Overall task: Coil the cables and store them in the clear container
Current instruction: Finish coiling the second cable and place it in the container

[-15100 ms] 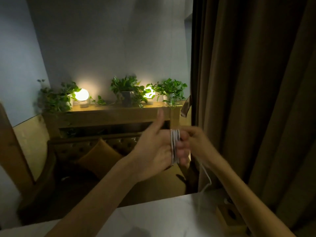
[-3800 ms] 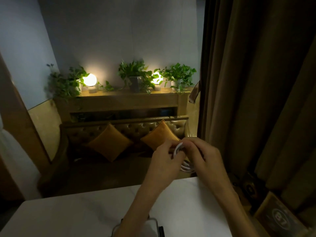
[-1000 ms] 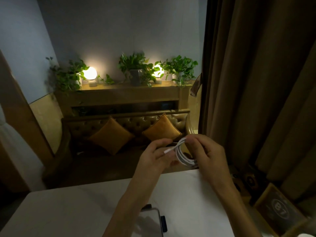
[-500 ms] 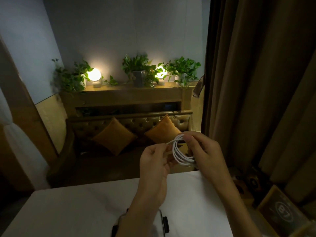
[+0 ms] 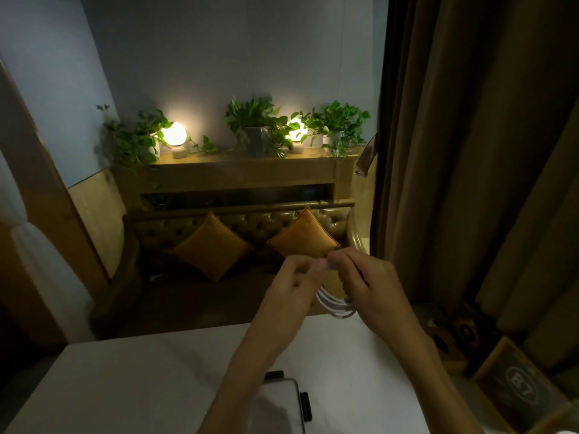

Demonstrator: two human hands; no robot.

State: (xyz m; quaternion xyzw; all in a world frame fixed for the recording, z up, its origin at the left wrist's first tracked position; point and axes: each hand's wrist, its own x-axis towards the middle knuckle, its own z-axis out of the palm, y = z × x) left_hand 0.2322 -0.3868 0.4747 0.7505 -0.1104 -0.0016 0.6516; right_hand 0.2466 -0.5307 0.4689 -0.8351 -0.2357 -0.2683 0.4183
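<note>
A white cable [image 5: 333,303] wound into a small coil hangs between my two hands, just beyond the far edge of the white table [image 5: 141,380]. My right hand [image 5: 371,285] grips the coil with its fingers through the loops. My left hand [image 5: 293,285] pinches the cable's loose end at the top of the coil, fingertips almost touching the right hand's. The clear container [image 5: 282,402] with black latches sits on the table at the bottom of the view, partly hidden under my left forearm.
Past the table stands a brown tufted sofa [image 5: 244,227] with two orange cushions, under a wooden shelf [image 5: 238,167] with plants and two glowing lamps. A heavy brown curtain [image 5: 476,151] fills the right side. A wooden box [image 5: 520,393] sits low at right.
My hands have closed together at the top of the coil, and the left fingers now pinch the loose end against it. The coil hangs lower beneath the right hand.
</note>
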